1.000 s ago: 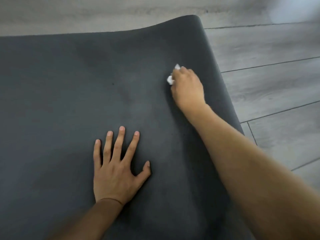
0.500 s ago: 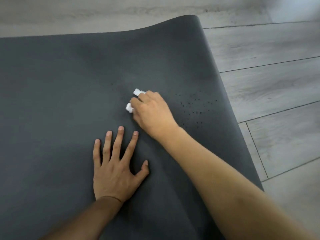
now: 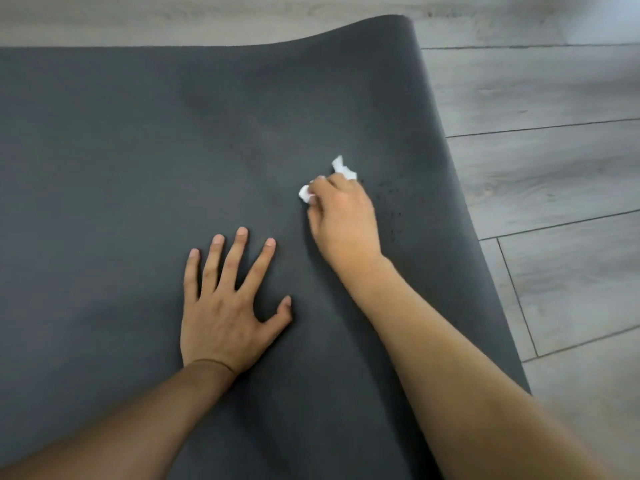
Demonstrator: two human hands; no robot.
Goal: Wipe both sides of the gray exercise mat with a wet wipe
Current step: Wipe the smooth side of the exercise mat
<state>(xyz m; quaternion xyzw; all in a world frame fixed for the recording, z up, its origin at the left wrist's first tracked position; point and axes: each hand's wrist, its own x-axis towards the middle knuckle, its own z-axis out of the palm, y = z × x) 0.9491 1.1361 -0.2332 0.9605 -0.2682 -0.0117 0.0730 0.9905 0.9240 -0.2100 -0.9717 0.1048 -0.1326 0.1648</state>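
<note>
One gray exercise mat [image 3: 121, 168] covers most of the view, lying on a gray wood-plank floor [image 3: 554, 168]. Its right edge runs diagonally from far to near; the far right corner curls upward. Bare floor lies to the right and beyond the far edge. Two hands are on the mat. The left hand [image 3: 225, 313] presses flat, fingers spread. The right hand [image 3: 343, 220] grips one crumpled white wet wipe [image 3: 343, 169] against the mat, near the right edge. Small dark specks dot the mat just right of that hand.
</note>
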